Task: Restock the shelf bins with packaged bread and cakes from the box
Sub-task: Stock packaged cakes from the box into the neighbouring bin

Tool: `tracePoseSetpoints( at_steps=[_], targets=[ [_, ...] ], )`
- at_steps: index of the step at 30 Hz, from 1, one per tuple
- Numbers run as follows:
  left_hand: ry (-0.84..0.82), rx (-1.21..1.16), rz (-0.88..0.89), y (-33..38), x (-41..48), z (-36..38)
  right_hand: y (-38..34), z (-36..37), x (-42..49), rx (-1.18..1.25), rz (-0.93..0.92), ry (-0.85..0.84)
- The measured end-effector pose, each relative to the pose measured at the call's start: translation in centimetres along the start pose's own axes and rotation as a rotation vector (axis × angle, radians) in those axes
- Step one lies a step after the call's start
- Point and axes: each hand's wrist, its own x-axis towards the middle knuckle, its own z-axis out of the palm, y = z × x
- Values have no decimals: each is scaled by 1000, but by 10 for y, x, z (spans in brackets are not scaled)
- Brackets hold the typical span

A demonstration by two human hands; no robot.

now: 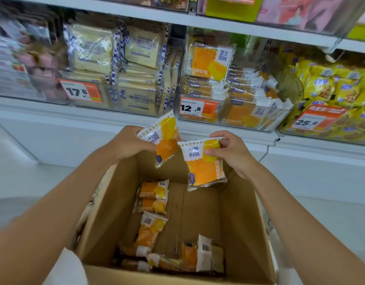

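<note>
An open cardboard box (241, 221) stands below me with several orange-and-yellow bread packets (153, 195) lying on its bottom. My left hand (127, 144) grips one such packet (166, 138) above the box's far edge. My right hand (232, 151) pinches a second packet (204, 165) by its top, hanging beside the first. Straight ahead on the shelf, a clear bin (233, 118) with a 12.8 price tag holds the same orange packets, stacked high.
To the left a bin (115, 103) tagged 17.8 holds pale toast packets. A bin of yellow snack bags (325, 89) tagged 25.8 sits at the right. A white shelf ledge (74, 116) runs under the bins. More goods fill the shelf above.
</note>
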Motion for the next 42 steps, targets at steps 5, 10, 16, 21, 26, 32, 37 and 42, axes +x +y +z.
tracePoseSetpoints(
  at_steps=[5,10,16,21,26,32,37,42],
  targets=[
    [-77,-255,-4,4,6,-3,-2,7,8,167,6,-66],
    [-284,-590,-42,9,5,8,-2,23,13,342,18,-78],
    [-484,-911,-114,2,4,22,8,41,18,819,250,20],
    [-444,-1173,3,2,-12,58,2,59,23,887,324,198],
    [-83,-787,-74,12,-14,78,-1,57,23,728,249,260],
    [-295,-610,-79,24,8,34,-3,19,13,29,29,-48],
    [-137,-410,-17,36,14,33,-9,16,14,-150,-53,1],
    [-119,-325,130,50,8,46,-25,15,13,9,-80,3]
  ],
)
